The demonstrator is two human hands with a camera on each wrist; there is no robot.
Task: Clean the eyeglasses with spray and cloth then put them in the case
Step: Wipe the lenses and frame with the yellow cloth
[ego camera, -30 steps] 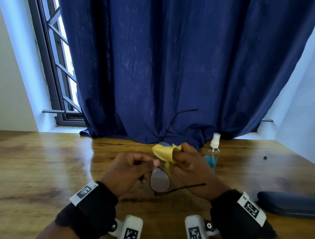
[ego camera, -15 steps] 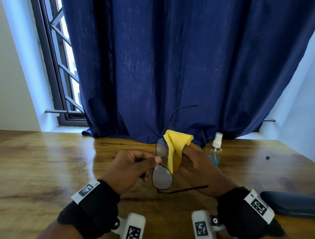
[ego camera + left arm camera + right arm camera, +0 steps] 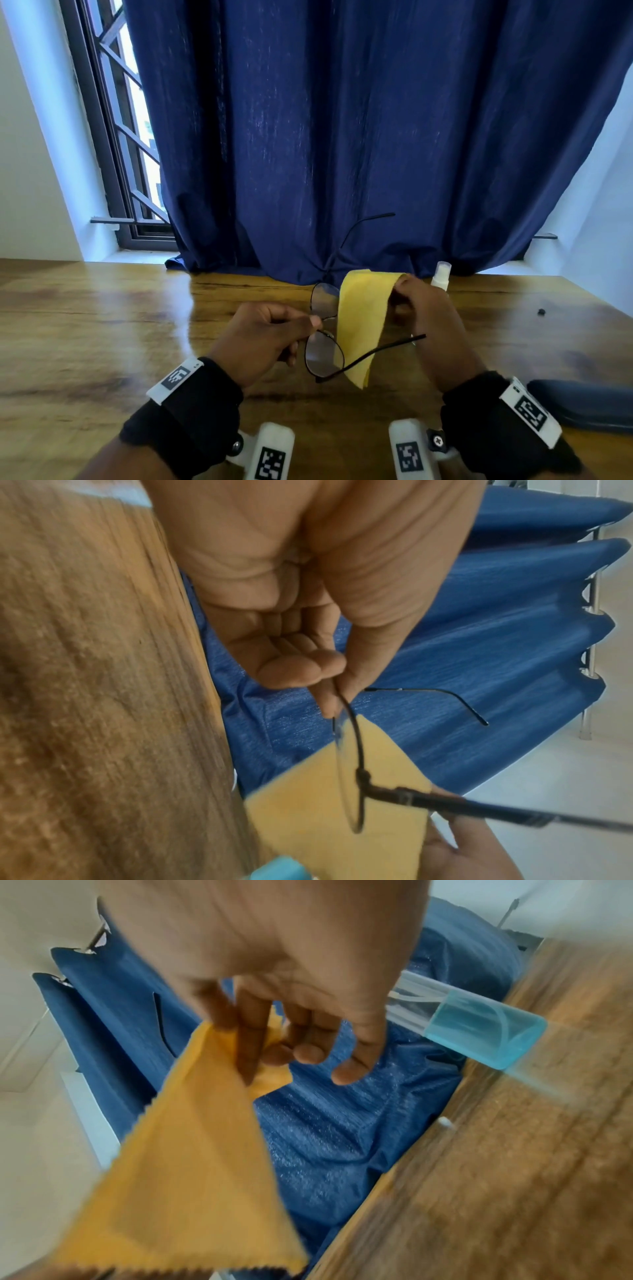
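My left hand (image 3: 274,332) pinches the thin black-framed eyeglasses (image 3: 323,353) at the bridge between thumb and forefinger, holding them above the wooden table (image 3: 102,325) with both temple arms unfolded. In the left wrist view the eyeglasses (image 3: 356,753) show edge-on under the pinching left hand (image 3: 329,685). My right hand (image 3: 418,308) holds a yellow cloth (image 3: 363,318) by its top corner, and the cloth hangs open just right of the lenses. The right wrist view shows the right hand (image 3: 260,1042) pinching the yellow cloth (image 3: 192,1164). A dark blue case (image 3: 582,404) lies shut at the right.
A small spray bottle (image 3: 440,277) with blue liquid stands behind my right hand; the spray bottle (image 3: 479,1026) is close in the right wrist view. A dark blue curtain (image 3: 342,137) hangs along the table's far edge. A small black speck (image 3: 541,311) lies at the far right.
The right hand has lifted the cloth off the upper lens and let it unfold, so it now hangs open beside the glasses. The left hand keeps its pinch on the frame.
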